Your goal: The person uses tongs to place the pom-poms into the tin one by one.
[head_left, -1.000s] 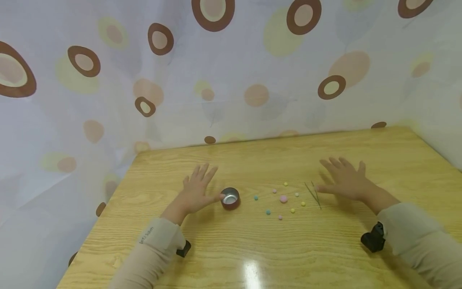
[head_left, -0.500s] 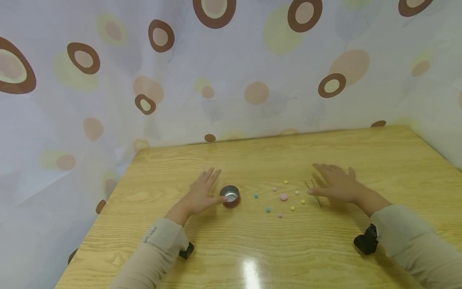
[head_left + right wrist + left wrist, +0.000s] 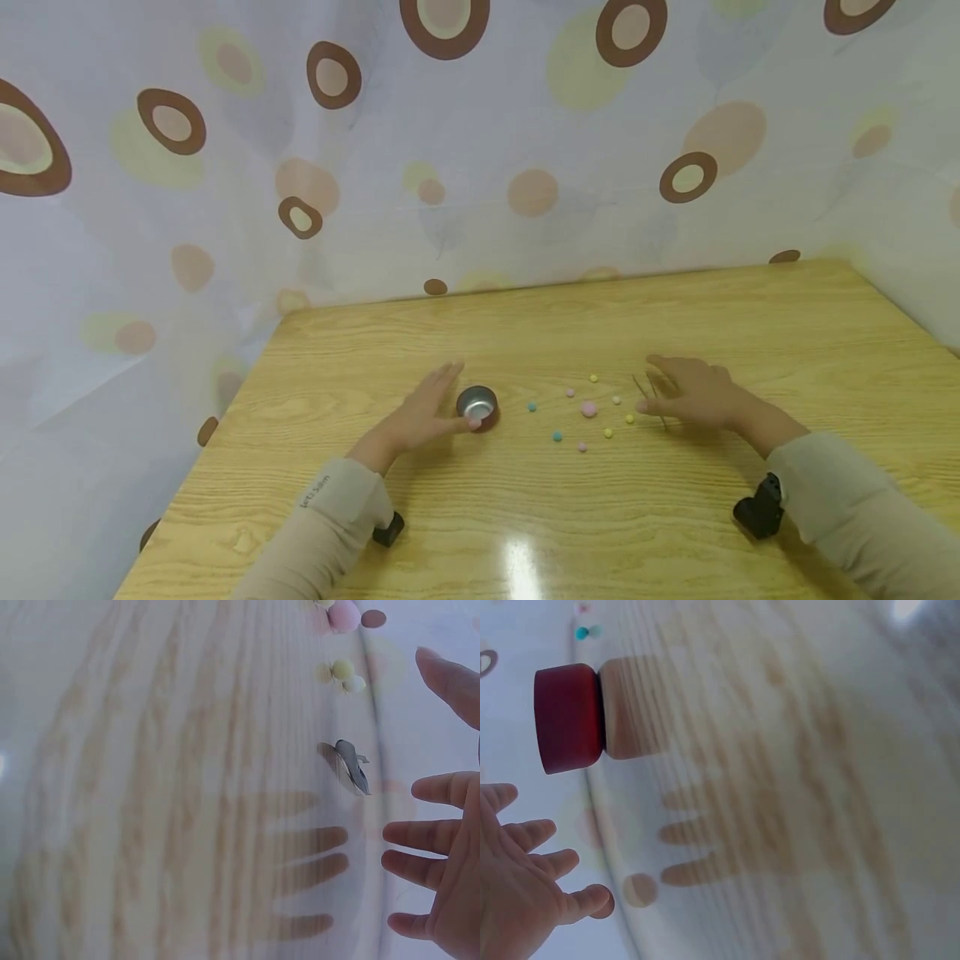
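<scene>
A small bowl [image 3: 491,419], red outside and silvery inside, stands on the table; its red wall [image 3: 568,718] shows in the left wrist view. My left hand [image 3: 414,423] hovers just left of it, fingers extended and holding nothing, the thumb overlapping the near rim in the head view. Over on the right, my right hand [image 3: 696,394] is spread above a pair of thin metal tweezers [image 3: 663,419], partly covering them from the head camera. The tweezers [image 3: 351,763] lie apart from its fingertips in the right wrist view. Nothing is in that hand.
Between the hands lie several small balls: a larger pink ball [image 3: 588,409], blue balls such as one blue ball [image 3: 557,437], yellow ones such as one yellow ball [image 3: 608,433], and a white ball [image 3: 617,400]. Patterned cloth [image 3: 480,167] encloses the wooden table [image 3: 450,533] behind and at the sides.
Both hands have come lower and inward. The left thumb now overlaps the bowl's near rim more, and the right hand has shifted left over the tweezers. Bowl, balls and tweezers stay put.
</scene>
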Demonstrator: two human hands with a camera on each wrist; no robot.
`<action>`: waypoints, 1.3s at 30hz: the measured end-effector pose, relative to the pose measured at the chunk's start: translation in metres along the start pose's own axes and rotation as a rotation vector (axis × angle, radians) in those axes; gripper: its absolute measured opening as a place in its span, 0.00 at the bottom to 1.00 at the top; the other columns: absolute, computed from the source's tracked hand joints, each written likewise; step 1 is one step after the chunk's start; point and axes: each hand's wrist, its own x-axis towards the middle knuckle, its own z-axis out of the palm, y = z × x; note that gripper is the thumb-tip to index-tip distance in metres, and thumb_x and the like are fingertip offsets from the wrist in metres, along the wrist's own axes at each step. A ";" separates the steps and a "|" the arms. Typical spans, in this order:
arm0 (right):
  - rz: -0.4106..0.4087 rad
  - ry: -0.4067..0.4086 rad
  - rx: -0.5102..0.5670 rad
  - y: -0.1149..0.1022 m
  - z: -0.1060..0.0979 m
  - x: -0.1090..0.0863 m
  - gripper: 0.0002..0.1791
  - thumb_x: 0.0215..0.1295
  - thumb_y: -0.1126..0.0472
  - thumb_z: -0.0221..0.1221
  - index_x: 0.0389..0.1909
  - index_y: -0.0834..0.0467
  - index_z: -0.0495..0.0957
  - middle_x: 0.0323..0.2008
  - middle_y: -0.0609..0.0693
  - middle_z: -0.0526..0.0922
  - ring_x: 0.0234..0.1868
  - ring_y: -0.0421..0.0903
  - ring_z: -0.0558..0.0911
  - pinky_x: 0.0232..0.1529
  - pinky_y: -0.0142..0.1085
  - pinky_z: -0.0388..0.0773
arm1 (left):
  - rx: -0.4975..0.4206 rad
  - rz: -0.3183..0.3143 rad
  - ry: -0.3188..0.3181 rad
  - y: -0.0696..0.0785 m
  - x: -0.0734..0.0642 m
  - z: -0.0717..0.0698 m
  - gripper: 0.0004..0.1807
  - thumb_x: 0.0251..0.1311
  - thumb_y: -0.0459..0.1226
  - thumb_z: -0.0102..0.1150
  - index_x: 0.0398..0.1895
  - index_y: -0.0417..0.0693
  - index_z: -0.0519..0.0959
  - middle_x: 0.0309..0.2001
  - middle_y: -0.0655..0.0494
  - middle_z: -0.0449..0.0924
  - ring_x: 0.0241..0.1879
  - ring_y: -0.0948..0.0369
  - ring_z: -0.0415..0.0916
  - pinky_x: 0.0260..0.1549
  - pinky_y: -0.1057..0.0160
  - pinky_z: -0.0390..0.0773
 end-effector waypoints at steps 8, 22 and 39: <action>-0.053 0.015 0.054 -0.002 0.001 -0.003 0.39 0.55 0.42 0.53 0.53 0.73 0.62 0.51 0.69 0.66 0.52 0.66 0.63 0.47 0.59 0.57 | -0.055 0.016 -0.030 -0.001 0.001 0.004 0.50 0.47 0.56 0.56 0.65 0.42 0.44 0.65 0.46 0.43 0.63 0.53 0.39 0.58 0.53 0.43; -0.094 0.029 0.108 0.002 0.007 0.005 0.18 0.52 0.58 0.59 0.38 0.68 0.72 0.35 0.58 0.74 0.37 0.54 0.72 0.38 0.46 0.69 | -0.087 0.021 -0.064 -0.004 0.007 0.009 0.50 0.47 0.57 0.55 0.65 0.42 0.43 0.65 0.48 0.42 0.63 0.53 0.38 0.58 0.51 0.44; -0.031 -0.039 0.050 -0.003 0.003 0.012 0.03 0.52 0.69 0.56 0.23 0.61 0.72 0.23 0.48 0.68 0.24 0.43 0.65 0.25 0.35 0.64 | -0.109 0.027 -0.093 -0.001 0.014 0.010 0.50 0.47 0.55 0.57 0.65 0.42 0.43 0.65 0.48 0.44 0.63 0.54 0.42 0.58 0.54 0.47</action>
